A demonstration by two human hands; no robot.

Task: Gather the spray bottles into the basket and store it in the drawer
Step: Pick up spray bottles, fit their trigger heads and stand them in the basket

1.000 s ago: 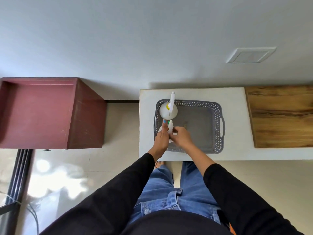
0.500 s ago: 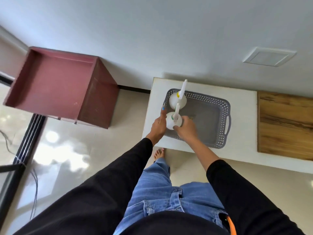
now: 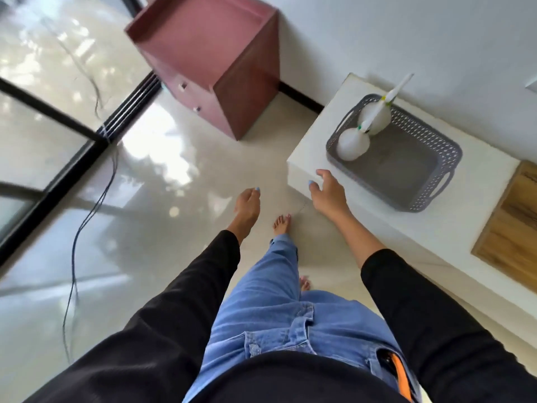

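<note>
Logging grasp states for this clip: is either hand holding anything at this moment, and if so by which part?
Nothing is held. The left hand and the right hand are both free, fingers loose. The two spray bottles stand in the grey basket, with no grip on them.

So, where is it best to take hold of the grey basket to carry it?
Probably by the two cut-out handles in the short end walls of the grey basket, one hand from each end. Both spray bottles stand upright at one end, so that end is likely heavier; keep it level.
</note>
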